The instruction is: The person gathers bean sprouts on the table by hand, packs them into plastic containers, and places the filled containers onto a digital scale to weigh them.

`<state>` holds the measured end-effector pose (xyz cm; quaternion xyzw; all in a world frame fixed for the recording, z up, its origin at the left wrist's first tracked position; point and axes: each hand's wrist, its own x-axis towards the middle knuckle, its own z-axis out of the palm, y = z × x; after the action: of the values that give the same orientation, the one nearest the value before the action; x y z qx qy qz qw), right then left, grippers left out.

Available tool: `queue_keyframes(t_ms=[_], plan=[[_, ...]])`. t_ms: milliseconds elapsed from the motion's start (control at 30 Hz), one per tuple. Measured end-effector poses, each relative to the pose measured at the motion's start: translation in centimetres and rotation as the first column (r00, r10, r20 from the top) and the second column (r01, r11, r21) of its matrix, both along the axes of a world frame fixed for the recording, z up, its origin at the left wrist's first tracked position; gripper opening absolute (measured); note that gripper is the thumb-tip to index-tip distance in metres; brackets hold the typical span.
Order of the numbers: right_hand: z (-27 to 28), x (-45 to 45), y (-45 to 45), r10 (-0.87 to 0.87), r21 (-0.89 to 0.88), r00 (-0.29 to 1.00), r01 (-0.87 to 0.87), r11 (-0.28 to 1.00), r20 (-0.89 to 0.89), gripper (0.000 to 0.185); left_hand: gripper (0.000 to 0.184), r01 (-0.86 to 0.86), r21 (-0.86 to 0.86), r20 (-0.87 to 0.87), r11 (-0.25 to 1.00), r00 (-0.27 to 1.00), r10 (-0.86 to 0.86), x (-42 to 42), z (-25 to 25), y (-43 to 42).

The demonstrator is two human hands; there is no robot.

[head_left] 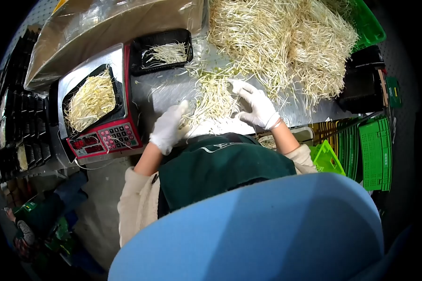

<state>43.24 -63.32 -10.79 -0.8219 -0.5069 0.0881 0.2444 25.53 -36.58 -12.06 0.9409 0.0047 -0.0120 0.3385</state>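
Observation:
A small pile of bean sprouts [213,100] lies on the metal table in front of me, between my two white-gloved hands. My left hand [169,125] is at the pile's left edge, with its fingers stretched towards the sprouts and apart from the thumb. On the other side, my right hand [258,107] curves around the right edge, thumb and fingers spread. Neither hand is closed around any sprouts. To the left, a black tray heaped with sprouts [93,100] sits tilted on a red digital scale [132,119]. Behind it, another black tray [138,68] holds fewer sprouts.
A large heap of sprouts [286,47] covers the table's back right. Stacked black trays [30,122] stand far left, near a cardboard box [103,33]. Green crates [376,152] are at the right. Another person [47,210] is at the lower left.

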Motion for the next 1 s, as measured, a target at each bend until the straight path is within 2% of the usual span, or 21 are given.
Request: queue_keyframes(t_ms=[67, 100, 200, 233, 267, 333, 367, 400, 433, 467, 533, 567, 600, 633, 667, 700, 733, 800, 833, 900, 1000], plan=[[-0.5, -1.5, -0.3, -0.069, -0.087, 0.99, 0.08, 0.993, 0.125, 0.103, 0.065, -0.14, 0.036, -0.003, 0.99, 0.99, 0.14, -0.6, -1.1, -0.2], [0.3, -2.9, 0.9, -0.063, -0.142, 0.996, 0.071, 0.987, 0.065, 0.121, 0.062, -0.073, 0.075, -0.062, 0.995, 0.995, 0.078, -0.1, -1.6, -0.6], [-0.8, -5.1, 4.4, 0.048, -0.026, 0.996, -0.046, 0.999, 0.071, 0.119, 0.046, -0.052, 0.022, -0.191, 0.998, 0.98, 0.056, 3.9, 0.1, -4.4], [-0.4, -5.4, 5.4, 0.017, 0.003, 0.997, -0.017, 1.0, 0.071, 0.099, 0.045, -0.108, -0.259, -0.239, 0.96, 0.97, 0.045, 4.9, -1.2, -5.4], [-1.2, -5.0, 5.6, 0.021, 0.002, 0.997, -0.021, 1.0, 0.073, 0.099, 0.044, -0.168, -0.519, -0.282, 0.838, 0.959, 0.018, 5.4, -2.5, -6.0], [-2.5, -3.9, 6.3, 0.062, 0.353, 0.998, -0.047, 0.934, -0.031, 0.077, 0.044, -0.085, -0.434, -0.212, 0.897, 0.977, -0.01, 5.0, -0.2, -5.8], [-2.0, -3.7, 5.8, -0.013, 0.4, 1.0, 0.007, 0.916, 0.014, 0.064, 0.044, -0.002, -0.332, -0.148, 0.943, 0.988, -0.05, 4.7, 0.6, -5.6], [-1.8, -3.1, 5.6, 0.012, 0.494, 0.962, 0.129, 0.86, -0.272, 0.054, 0.044, -0.004, -0.333, -0.15, 0.943, 0.988, -0.049, 4.3, 0.0, -5.3], [-1.6, -2.6, 5.4, 0.072, 0.57, 0.851, 0.284, 0.771, -0.521, 0.044, 0.045, 0.015, -0.453, 0.016, 0.891, 1.0, -0.009, 3.8, -0.4, -4.9], [-1.0, -2.6, 4.2, 0.181, 0.614, 0.655, 0.525, 0.59, -0.734, 0.035, 0.045, -0.07, -0.464, 0.007, 0.883, 0.997, 0.083, 3.1, -0.8, -3.9], [0.0, -0.6, 2.1, 0.076, 0.508, 0.612, 0.574, 0.642, -0.787, 0.026, 0.045, -0.234, -0.492, -0.01, 0.838, 0.965, 0.264, 2.1, 0.6, -2.2], [0.4, 0.3, 1.3, 0.143, 0.48, 0.525, 0.59, 0.649, -0.839, 0.029, 0.05, -0.275, -0.476, 0.046, 0.836, 0.941, 0.335, 1.0, -3.2, -0.4], [1.3, 1.1, 1.1, 0.007, 0.297, 0.423, 0.622, 0.724, -0.906, 0.032, 0.055, -0.316, -0.462, 0.104, 0.829, 0.908, 0.405, 0.1, -6.9, 0.9], [2.5, 1.4, 1.7, 0.076, 0.329, 0.398, 0.62, 0.713, -0.914, 0.032, 0.055, -0.314, -0.461, 0.107, 0.83, 0.909, 0.403, 0.4, -5.5, 0.9], [4.0, 1.8, 2.5, 0.147, 0.363, 0.374, 0.612, 0.702, -0.916, 0.033, 0.063, -0.456, -0.125, 0.289, 0.881, 0.833, 0.472, 0.7, -4.1, 1.1], [5.3, 2.6, 3.2, 0.098, 0.343, 0.403, 0.599, 0.723, -0.91, 0.034, 0.071, -0.602, 0.2, 0.478, 0.773, 0.748, 0.459, 0.8, -3.0, 1.1], [7.4, 2.8, 4.9, 0.175, 0.388, 0.401, 0.546, 0.742, -0.899, 0.038, 0.086, -0.671, 0.173, 0.371, 0.721, 0.723, 0.583, 1.5, -3.8, 1.4], [10.0, 4.9, 8.5, 0.212, 0.44, 0.526, 0.356, 0.824, -0.824, 0.042, 0.09, -0.708, 0.232, 0.282, 0.667, 0.705, 0.65, 3.4, -4.5, 1.4], [11.8, 4.8, 10.9, 0.28, 0.517, 0.589, 0.282, 0.808, -0.758, 0.042, 0.09, -0.655, 0.253, 0.243, 0.712, 0.755, 0.609, 4.0, -4.6, 1.9], [10.9, 7.1, 16.5, 0.497, 0.662, 0.529, 0.174, 0.729, -0.687, 0.04, 0.076, -0.503, 0.226, 0.17, 0.834, 0.863, 0.475, 4.7, -3.6, 1.2], [8.5, 9.4, 21.8, 0.282, 0.324, 0.567, -0.029, 0.946, -0.774, 0.054, 0.069, -0.297, 0.133, 0.176, 0.946, 0.946, 0.272, 2.9, -3.0, 0.5]])
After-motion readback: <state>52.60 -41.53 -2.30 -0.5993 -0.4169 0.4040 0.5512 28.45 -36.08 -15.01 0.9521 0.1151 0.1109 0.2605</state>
